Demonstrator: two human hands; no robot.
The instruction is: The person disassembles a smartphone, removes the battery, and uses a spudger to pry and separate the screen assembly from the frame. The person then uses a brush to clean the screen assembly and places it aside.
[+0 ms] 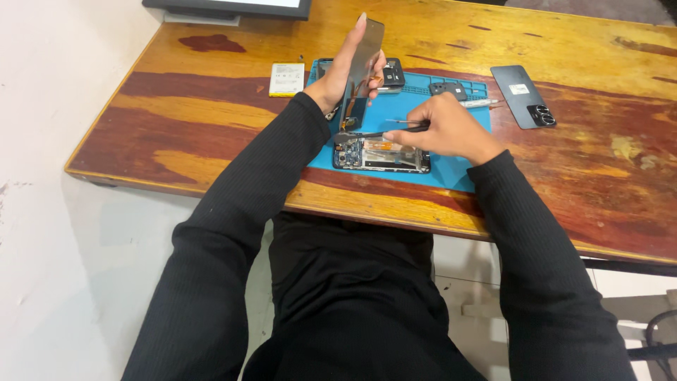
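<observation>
A worn wooden table (211,120) beside a white wall (49,106) carries a blue mat (395,106); a phone screen panel (363,60) is gripped upright by the left hand (345,70), black tweezers (384,132) pinched in the right hand (448,130) over an opened phone (381,154)

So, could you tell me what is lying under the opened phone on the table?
The opened phone lies on a blue work mat, which rests on the wooden table. The mat directly beneath the phone is covered.

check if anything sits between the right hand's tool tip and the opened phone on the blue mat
Nothing visible does. The right hand holds the dark tool just above the top end of the opened phone, with no part lying between them. The left hand lifts the screen panel up and away.
</observation>
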